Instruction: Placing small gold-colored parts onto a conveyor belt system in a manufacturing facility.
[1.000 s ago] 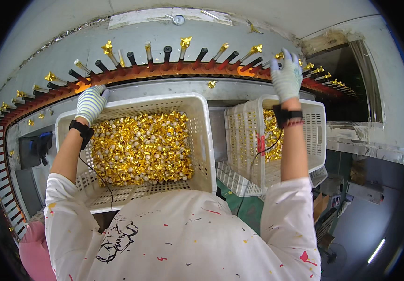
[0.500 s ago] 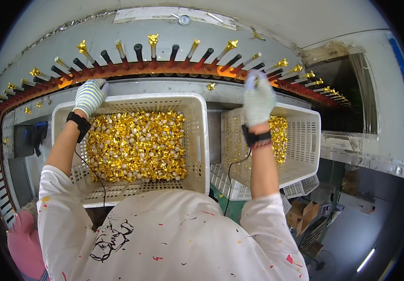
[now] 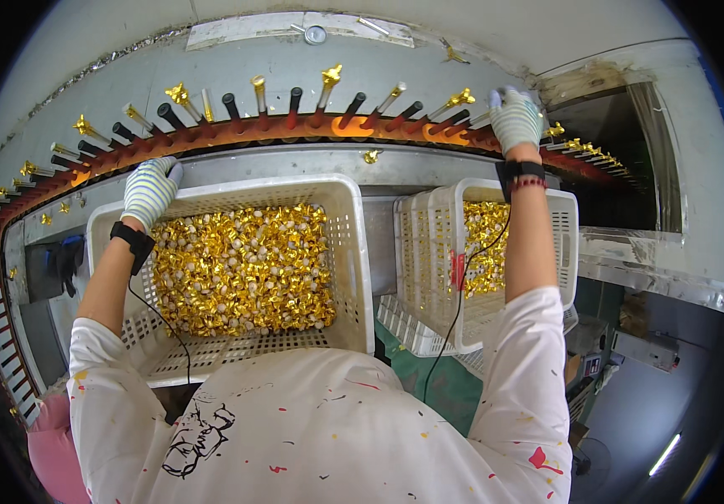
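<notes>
My left hand (image 3: 152, 191), in a striped knit glove, is closed at the back left corner of a white plastic basket (image 3: 354, 252). Its curled fingers hide whatever they may hold. Small shiny gold caps (image 3: 244, 269) with pale round parts fill this basket's bottom. Farther right, my gloved right hand (image 3: 516, 119) reaches over a curved line of upright spindles (image 3: 295, 105), fingers bent in among the spindle tops. What they grip is hidden. Several spindles carry a gold cap (image 3: 331, 76); others have dark or silvery tips.
A second white basket (image 3: 568, 244) with gold caps stands right, below my right forearm. One loose gold cap (image 3: 370, 157) lies on the metal ledge (image 3: 286, 160). The spindle line runs into a dark opening (image 3: 605, 143). A pink-clothed person (image 3: 55, 449) is at lower left.
My right hand has moved right and farther away, from above the second basket to the spindles. The spindles have shifted right. My left hand stays near the basket corner, slightly lower.
</notes>
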`<state>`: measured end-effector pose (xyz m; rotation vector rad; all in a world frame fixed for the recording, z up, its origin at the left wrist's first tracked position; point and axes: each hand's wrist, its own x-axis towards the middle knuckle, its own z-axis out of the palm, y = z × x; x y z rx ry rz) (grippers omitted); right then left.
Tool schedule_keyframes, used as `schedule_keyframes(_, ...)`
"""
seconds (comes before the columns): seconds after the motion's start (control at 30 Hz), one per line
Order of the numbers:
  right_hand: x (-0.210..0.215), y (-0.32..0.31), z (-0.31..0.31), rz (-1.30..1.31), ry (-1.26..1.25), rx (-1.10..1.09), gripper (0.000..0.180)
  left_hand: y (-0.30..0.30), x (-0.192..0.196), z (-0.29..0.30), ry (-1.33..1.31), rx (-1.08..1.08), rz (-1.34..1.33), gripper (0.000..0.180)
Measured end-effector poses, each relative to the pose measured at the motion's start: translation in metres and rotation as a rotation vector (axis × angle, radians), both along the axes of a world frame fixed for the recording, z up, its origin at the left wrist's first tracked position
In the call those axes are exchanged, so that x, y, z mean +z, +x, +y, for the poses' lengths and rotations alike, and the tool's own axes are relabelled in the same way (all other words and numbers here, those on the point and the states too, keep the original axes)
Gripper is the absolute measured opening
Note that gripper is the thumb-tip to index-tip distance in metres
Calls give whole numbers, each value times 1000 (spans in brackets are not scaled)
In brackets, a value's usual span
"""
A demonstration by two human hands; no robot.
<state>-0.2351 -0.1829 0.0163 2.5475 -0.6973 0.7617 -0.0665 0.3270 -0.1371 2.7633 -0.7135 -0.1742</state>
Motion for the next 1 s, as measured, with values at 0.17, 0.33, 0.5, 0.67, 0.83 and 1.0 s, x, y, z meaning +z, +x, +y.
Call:
schedule_keyframes(0.17, -13, 26, 12, 429, 311, -263, 38, -2, 3, 4, 18, 33, -16, 30)
schedule_keyframes(0.33, -21, -19, 93, 215, 322, -148, 29, -2, -2, 10, -2, 12, -54, 29)
schedule_keyframes(0.5, -56, -73, 216, 205, 658, 515, 31, -4, 1, 7, 12, -7, -52, 30)
schedule_keyframes(0.67, -47, -54, 174, 140, 723, 519, 33, -4, 0, 13, 20, 22, -11, 31)
schedule_keyframes(0.83, -10, -27, 11, -152, -137, 80, 36, -1, 2, 2, 17, 6, -20, 31)
schedule_keyframes(1.0, -9, 1, -19, 214, 385, -172, 33, 2, -2, 7, 21, 6, -9, 30)
